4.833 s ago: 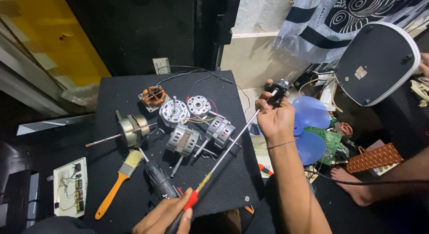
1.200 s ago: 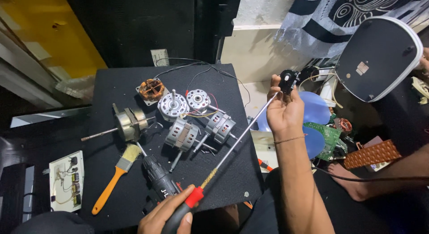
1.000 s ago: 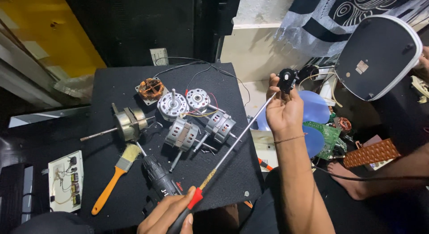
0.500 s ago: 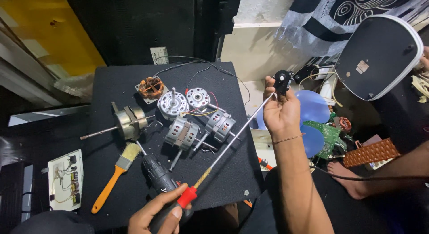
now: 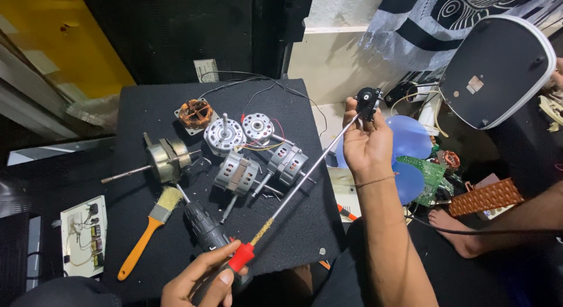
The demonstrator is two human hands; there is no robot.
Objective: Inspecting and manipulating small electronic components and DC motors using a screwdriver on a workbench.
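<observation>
Gripping the red-and-black handle of a long steel-shafted screwdriver, the left hand closes around it at the near edge of the black mat-covered board, apparently so the shaft can slant up to the work. Beside that hand lies a black cylindrical drill body, and left of it an orange-handled paintbrush and a small white circuit board. Mid-board: several silver fan motors with shafts, laid apart as if sorted. Farther, the right hand pinches a small black round component upright, seemingly steadying it against the screwdriver tip. Beyond: a copper-wound stator and a white-rimmed dark fan base.
</observation>
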